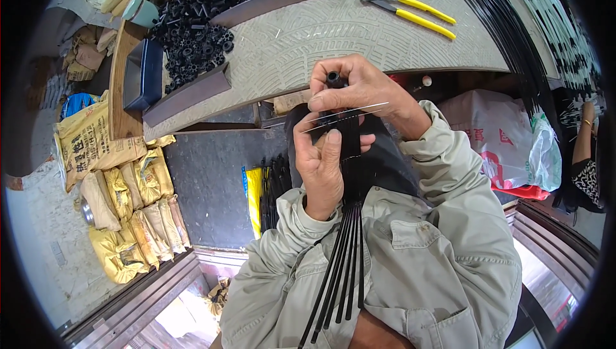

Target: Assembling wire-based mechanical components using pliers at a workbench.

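My right hand [362,86] is closed around a small black hollow plastic fitting [333,77] above my lap, its round opening facing up. Just below, my left hand [321,166] pinches a flat row of thin black ribs [351,140], which look like umbrella ribs. A thin silvery wire [375,105] runs across the top of the row between both hands. The lower ends of the ribs [340,259] fan out over my jacket. My fingers hide where wire, ribs and fitting meet.
On the worktable [282,47] lie yellow-handled pincers [410,15] and a heap of black plastic fittings [199,28] behind metal strips. Long black rods [487,15] hang over its right edge. Yellow sacks [102,137] are at left; another person's arm [585,134] shows at right.
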The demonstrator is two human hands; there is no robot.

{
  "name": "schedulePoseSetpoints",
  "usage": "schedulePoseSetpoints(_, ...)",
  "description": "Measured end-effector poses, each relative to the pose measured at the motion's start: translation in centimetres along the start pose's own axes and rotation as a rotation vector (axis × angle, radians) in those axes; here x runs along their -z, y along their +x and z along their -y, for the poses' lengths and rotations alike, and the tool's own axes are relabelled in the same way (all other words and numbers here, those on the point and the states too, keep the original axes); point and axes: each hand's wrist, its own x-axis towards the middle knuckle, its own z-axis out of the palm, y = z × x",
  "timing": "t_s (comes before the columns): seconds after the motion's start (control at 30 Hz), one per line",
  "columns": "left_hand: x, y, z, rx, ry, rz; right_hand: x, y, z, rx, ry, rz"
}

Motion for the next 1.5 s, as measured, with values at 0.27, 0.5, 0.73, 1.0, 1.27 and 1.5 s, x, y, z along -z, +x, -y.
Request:
schedulePoseSetpoints(0.27, 0.7, 0.4, 0.3, -0.068, -0.063, -0.116, -2.8, -4.0, -4.7, 0.213, 0.363, -0.478)
schedulePoseSetpoints(0.5, 1.3, 0.4, 0.9, -0.157, -0.006, -0.153, -5.2, -4.4, -4.3, 0.145, 0.344, -0.605)
schedulePoseSetpoints(0.73, 0.6, 0.1, 0.4, -0.194, -0.009, -0.163, -5.6, -4.7, -4.7, 0.221, 0.36, -0.666)
schedulePoseSetpoints(1.0, 1.1, -0.1, 0.4, -0.184, -0.017, -0.133, -6.5, -4.4, -4.0, 0.254, 0.152, -0.666)
schedulePoseSetpoints(1.27, 3.6, 0.8, -2.4, 0.063, -0.103, -0.005, -5.6, -4.5, -5.2, 0.154, 0.279, -0.362)
schedulePoseSetpoints(1.5, 4.3, 1.2, -3.4, -0.006, 0.08, -0.027, -5.9, -5.1, -3.6, 0.114, 0.166, -0.361)
